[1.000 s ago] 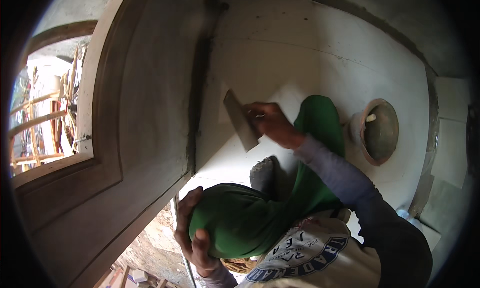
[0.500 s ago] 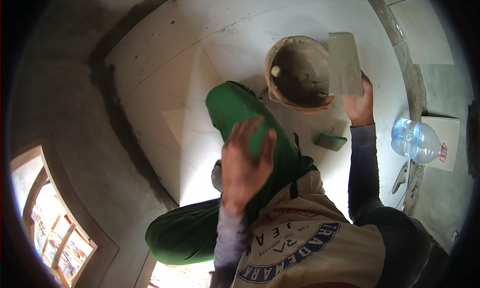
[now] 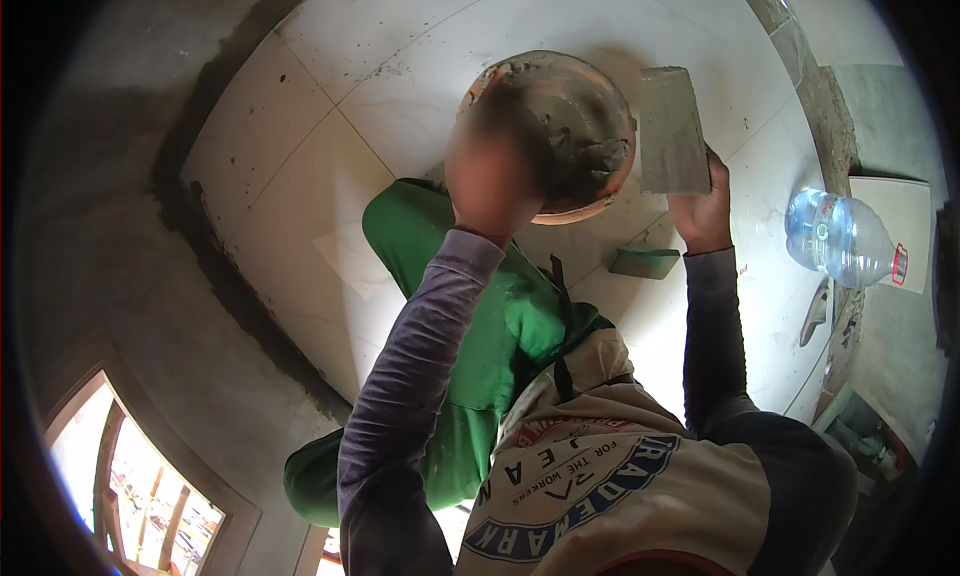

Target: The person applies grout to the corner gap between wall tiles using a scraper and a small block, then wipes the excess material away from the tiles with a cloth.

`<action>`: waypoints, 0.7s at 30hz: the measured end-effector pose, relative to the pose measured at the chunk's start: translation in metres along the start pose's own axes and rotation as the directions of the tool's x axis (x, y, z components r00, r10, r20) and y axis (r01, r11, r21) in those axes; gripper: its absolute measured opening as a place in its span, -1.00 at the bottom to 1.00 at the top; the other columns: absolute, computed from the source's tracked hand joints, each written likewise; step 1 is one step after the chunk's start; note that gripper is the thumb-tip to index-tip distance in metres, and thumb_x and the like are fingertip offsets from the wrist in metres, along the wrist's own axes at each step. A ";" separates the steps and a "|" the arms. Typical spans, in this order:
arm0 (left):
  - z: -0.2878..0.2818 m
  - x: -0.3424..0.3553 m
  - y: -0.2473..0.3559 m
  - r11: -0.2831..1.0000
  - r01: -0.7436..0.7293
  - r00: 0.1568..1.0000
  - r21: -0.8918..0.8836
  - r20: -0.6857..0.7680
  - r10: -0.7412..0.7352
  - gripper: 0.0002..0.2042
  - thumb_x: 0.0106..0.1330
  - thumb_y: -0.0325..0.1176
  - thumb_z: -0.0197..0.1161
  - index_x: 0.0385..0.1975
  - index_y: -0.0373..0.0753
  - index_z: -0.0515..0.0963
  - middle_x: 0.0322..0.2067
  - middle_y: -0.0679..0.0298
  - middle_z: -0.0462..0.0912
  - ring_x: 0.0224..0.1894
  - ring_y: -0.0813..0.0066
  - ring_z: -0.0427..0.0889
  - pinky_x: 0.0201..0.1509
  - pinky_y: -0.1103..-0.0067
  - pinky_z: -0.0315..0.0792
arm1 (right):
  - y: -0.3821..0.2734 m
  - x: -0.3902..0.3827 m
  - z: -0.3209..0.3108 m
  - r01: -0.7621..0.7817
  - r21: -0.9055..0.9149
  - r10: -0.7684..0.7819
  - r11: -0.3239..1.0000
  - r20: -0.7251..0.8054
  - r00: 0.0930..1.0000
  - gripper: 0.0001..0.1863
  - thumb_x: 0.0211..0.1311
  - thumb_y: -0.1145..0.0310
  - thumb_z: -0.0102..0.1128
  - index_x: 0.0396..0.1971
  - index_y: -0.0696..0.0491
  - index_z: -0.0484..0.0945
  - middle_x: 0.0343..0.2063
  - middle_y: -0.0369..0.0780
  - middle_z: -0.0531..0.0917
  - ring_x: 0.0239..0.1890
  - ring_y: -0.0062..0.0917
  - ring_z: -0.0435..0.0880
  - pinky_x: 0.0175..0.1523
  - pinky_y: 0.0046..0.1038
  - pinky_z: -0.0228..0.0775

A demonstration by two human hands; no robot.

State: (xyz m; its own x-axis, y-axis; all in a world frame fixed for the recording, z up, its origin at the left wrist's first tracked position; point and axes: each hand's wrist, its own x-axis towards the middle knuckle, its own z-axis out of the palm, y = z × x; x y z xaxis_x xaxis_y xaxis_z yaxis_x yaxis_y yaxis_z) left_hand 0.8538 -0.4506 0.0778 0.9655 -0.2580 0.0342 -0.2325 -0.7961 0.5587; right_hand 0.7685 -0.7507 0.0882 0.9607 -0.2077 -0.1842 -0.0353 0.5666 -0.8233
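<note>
My right hand (image 3: 702,216) grips the lower end of a grey rectangular tile piece (image 3: 673,131), held up beside a round bucket. Inside this orange-brown bucket (image 3: 628,166) lies wet grey mortar (image 3: 590,131), lumpy toward the right side. My left hand (image 3: 490,176) is over the bucket's left rim, smeared by motion. Its fingers cannot be made out, nor whether it holds anything. It covers the left part of the mortar.
A green sponge-like block (image 3: 645,263) lies on the white tiled floor (image 3: 400,106) below the bucket. To the right, a large clear plastic bottle (image 3: 840,238) lies on its side near a pale tile (image 3: 893,201). Mortar-smeared gaps run along the walls. My green-trousered leg (image 3: 420,236) is folded near the bucket.
My left hand has moved up from over my leg to the bucket's left rim, hiding a pale round knob seen there before. The tile piece stays in my right hand, now apart from the rim.
</note>
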 end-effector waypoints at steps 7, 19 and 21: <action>0.032 0.018 -0.008 0.973 -0.066 0.973 0.221 0.231 0.013 -0.86 0.31 -0.33 0.41 -0.28 -0.26 0.70 -0.34 -0.04 0.79 -0.29 -0.10 0.82 -0.16 0.11 0.70 | -0.002 0.000 -0.017 -0.011 0.078 0.008 0.997 0.044 0.999 -0.50 0.63 0.11 -0.01 0.32 0.11 0.57 0.27 -0.22 0.70 0.33 -0.38 0.62 0.50 -0.19 0.34; 0.038 0.030 0.019 0.964 -0.124 0.965 -0.236 0.197 0.172 -0.90 0.20 -0.48 0.41 -0.36 -0.36 0.65 -0.33 -0.17 0.76 -0.19 -0.20 0.80 -0.04 0.14 0.70 | -0.016 -0.002 -0.012 0.013 -0.023 -0.013 1.000 -0.015 1.000 -0.47 0.62 0.16 -0.06 0.36 0.19 0.50 0.24 -0.20 0.67 0.29 -0.43 0.63 0.41 -0.27 0.44; 0.055 0.023 0.017 0.969 -0.088 0.952 -0.231 0.266 0.150 -0.89 0.21 -0.47 0.40 -0.36 -0.36 0.65 -0.33 -0.16 0.76 -0.19 -0.21 0.79 -0.04 0.14 0.70 | -0.018 -0.004 -0.013 0.019 -0.034 -0.019 0.999 -0.006 1.000 -0.47 0.62 0.16 -0.07 0.36 0.19 0.50 0.24 -0.20 0.67 0.29 -0.43 0.63 0.41 -0.27 0.44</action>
State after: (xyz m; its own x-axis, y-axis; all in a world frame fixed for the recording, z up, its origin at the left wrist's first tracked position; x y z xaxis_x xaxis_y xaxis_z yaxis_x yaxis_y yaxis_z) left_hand 0.8657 -0.5006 0.0422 0.8535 -0.5108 -0.1035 -0.2836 -0.6219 0.7299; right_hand 0.7619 -0.7709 0.0968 0.9597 -0.2229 -0.1715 -0.0267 0.5348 -0.8446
